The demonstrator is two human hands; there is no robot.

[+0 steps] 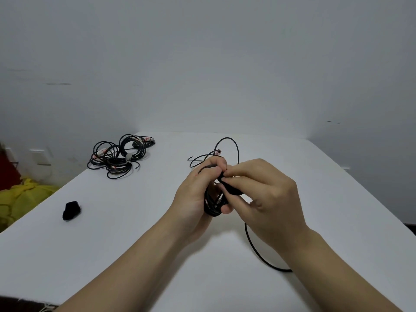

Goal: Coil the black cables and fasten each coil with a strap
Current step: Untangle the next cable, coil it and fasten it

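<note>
Left hand (198,194) grips cable coil (212,206); right hand (265,194) apparently pinches it.

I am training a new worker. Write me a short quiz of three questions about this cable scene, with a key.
1. True or false: the left hand grips a cable coil.
2. Where does the pile of coiled cables lie? A) at the far left of the table; B) at its near right corner; C) on the floor.
3. Fill in: the black strap bundle lies to the ___ of both hands.
Key: 1 true; 2 A; 3 left.
</note>
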